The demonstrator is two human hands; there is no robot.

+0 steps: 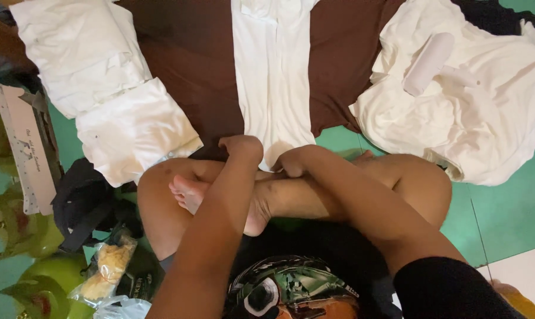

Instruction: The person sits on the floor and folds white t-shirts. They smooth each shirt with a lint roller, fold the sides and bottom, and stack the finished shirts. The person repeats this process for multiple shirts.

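Observation:
A long white garment [273, 82] lies flat on a brown cloth [190, 65] in front of my crossed legs. My left hand [242, 147] is curled at the garment's near left corner. My right hand [291, 163] is closed on the near hem just beside it. Both knuckles face up, so the fingertips are hidden. The hem sits right above my bare foot [187, 192] and my shins.
Folded white clothes [102, 82] are stacked at the left. A heap of white garments [474, 112] with a white cylinder [430, 62] on it lies at the right. A black bag [84, 204], a plastic bag [108, 272] and a printed card [25, 147] sit on the green floor [503, 207].

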